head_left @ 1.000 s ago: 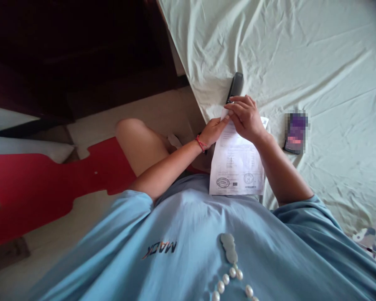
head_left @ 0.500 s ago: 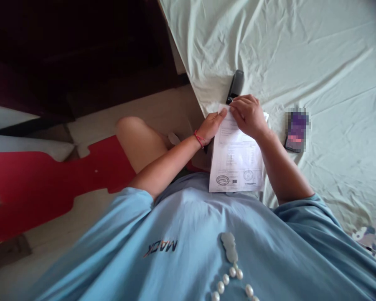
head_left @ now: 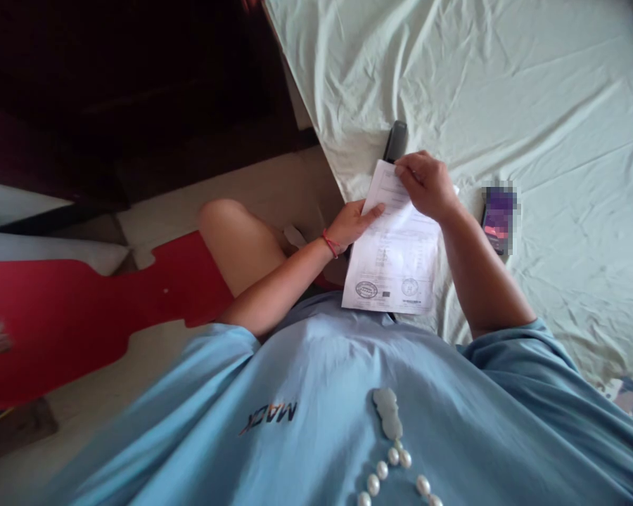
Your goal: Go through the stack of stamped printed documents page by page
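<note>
A printed paper document [head_left: 393, 263] with tables and round stamps near its lower edge is held in front of my belly, above the bed's edge. My left hand [head_left: 356, 223] grips its left side, thumb on top and fingers hidden beneath. At the top edge, my right hand [head_left: 427, 184] pinches the paper between thumb and fingers. Just beyond the top of the document lies a black stapler-like object [head_left: 397, 139], partly covered by the paper. I cannot tell its kind for certain.
A pale green sheet [head_left: 506, 105] with wrinkles covers the bed. A phone [head_left: 499, 221] with its screen blurred out lies right of my right hand. On the left, a red chair-like panel [head_left: 100, 302] stands over the tiled floor. Dark furniture [head_left: 137, 84] is at upper left.
My left hand has slid down the document's left side, away from the top corner. The paper has shifted slightly up and left and now covers part of the black object.
</note>
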`<action>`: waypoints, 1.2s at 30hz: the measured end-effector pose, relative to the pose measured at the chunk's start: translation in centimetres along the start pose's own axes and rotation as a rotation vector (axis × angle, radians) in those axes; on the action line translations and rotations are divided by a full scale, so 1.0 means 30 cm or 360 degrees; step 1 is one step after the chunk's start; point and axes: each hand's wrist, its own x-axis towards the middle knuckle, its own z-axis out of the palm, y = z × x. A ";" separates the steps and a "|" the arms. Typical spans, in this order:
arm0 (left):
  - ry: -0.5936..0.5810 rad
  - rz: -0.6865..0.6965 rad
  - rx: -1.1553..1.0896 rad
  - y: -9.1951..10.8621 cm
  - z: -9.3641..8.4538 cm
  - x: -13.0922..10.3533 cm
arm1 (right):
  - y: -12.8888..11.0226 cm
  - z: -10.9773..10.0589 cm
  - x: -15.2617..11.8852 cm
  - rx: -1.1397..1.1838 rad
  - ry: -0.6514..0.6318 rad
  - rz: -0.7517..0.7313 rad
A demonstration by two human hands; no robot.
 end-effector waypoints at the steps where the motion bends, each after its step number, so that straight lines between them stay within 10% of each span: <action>1: 0.0004 0.0003 0.0045 0.000 -0.008 -0.005 | 0.003 -0.006 0.007 -0.0002 -0.0009 0.0034; 22: 0.0071 -0.0590 -0.0502 -0.064 0.081 -0.127 | 0.091 0.076 -0.014 -0.0044 0.0048 0.0139; 36: 0.0424 -0.0261 -0.0070 -0.090 0.115 -0.173 | 0.246 0.124 0.055 -0.0192 0.0027 0.0333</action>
